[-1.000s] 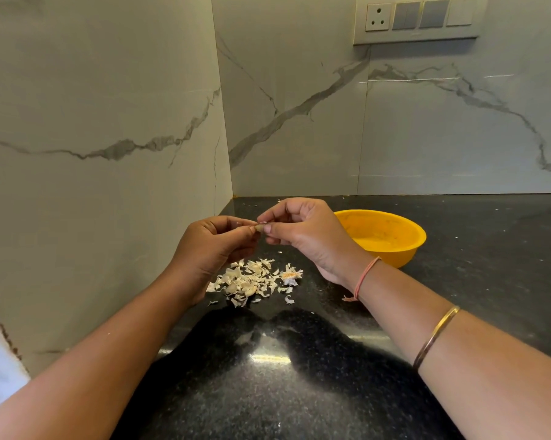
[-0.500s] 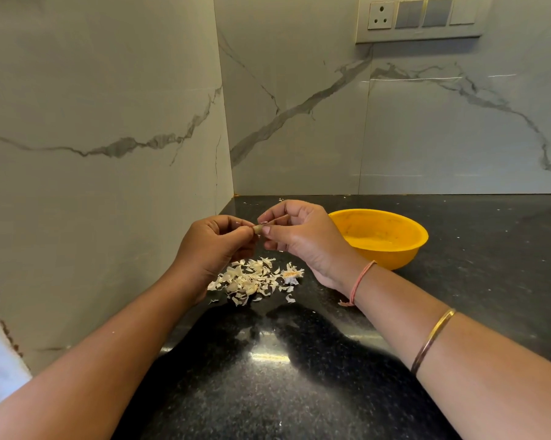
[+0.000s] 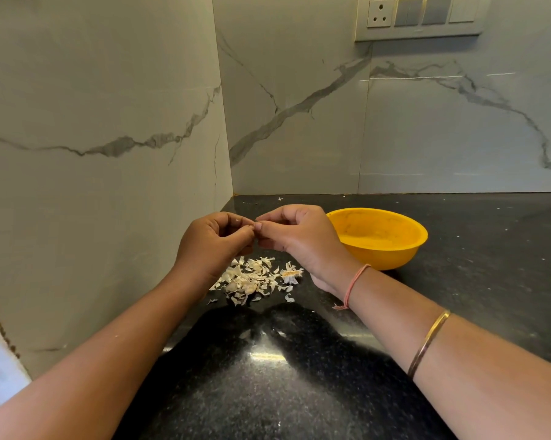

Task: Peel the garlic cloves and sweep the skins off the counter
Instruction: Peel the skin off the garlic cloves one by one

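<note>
My left hand (image 3: 212,241) and my right hand (image 3: 294,236) meet fingertip to fingertip above the black counter (image 3: 267,376). Between them they pinch a small garlic clove (image 3: 254,224), almost wholly hidden by the fingers. Both hands have curled fingers. Below them lies a pile of pale garlic skins (image 3: 255,279) on the counter, just in front of my left wrist. A few stray flakes lie around the pile.
A yellow bowl (image 3: 379,238) stands on the counter right of my right hand. Marble walls close in the corner on the left and at the back. A socket and switch panel (image 3: 420,15) hangs high on the back wall.
The hands have closed together again; half a second ago a strip of skin or the clove tip showed between them, now the fingertips cover it.
</note>
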The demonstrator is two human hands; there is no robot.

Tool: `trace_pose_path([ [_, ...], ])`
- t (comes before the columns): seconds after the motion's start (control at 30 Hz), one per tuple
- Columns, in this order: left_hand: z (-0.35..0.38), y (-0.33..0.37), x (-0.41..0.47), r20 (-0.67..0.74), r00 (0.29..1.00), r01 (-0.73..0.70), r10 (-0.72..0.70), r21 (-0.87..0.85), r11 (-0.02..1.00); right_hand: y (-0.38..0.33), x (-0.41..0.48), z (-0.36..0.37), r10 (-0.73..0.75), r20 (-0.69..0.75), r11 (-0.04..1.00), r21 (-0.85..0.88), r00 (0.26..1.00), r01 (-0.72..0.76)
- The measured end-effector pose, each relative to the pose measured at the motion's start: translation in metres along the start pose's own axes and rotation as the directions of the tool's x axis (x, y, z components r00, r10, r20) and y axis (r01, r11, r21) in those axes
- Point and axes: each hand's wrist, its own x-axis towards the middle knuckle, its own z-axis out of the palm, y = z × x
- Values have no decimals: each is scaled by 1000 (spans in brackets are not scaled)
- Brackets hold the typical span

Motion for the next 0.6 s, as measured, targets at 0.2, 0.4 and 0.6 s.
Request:
trace_pose_path([
  [0.2, -1, -1, 1, -35, 999, 39, -40, -43, 998, -3, 2, -3, 57, 42, 989, 138, 997, -62],
  [0.4, -5, -4, 4, -121, 987, 98, -104, -50, 994, -3, 3, -7, 94, 87, 965, 236, 992, -112],
  [0.6, -7, -5, 5, -134, 988, 82, -81, -3, 997, -3, 2, -8, 70, 107, 968, 231, 992, -93],
])
